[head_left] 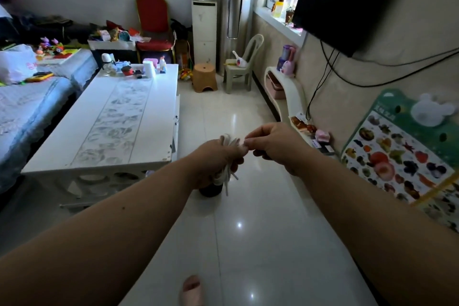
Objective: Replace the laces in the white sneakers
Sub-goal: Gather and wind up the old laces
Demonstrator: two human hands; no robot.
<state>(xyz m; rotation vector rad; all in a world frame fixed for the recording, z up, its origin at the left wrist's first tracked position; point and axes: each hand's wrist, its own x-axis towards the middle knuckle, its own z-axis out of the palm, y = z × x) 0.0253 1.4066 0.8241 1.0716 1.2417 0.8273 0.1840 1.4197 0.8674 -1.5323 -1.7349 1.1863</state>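
Step in hand: preparing the laces. The left hand [216,159] grips a bundle of white fabric shoelaces [227,176], its fingers curled round the middle. Loops stand out above the fist and loose ends hang below it. The right hand [273,144] meets the top of the bundle, its fingers [248,143] pinching one loop or end; which of the two cannot be told. Both hands are held out over the glossy white tiled floor [260,243], to the right of the white rectangular desk [82,141]. A dark round object [211,190] shows just below the left hand; what it is cannot be told. The white sneakers are not in view.

Next move, as a judgement: draw one lace free of the bundle without tangling the others, then find a sneaker and its first eyelets.
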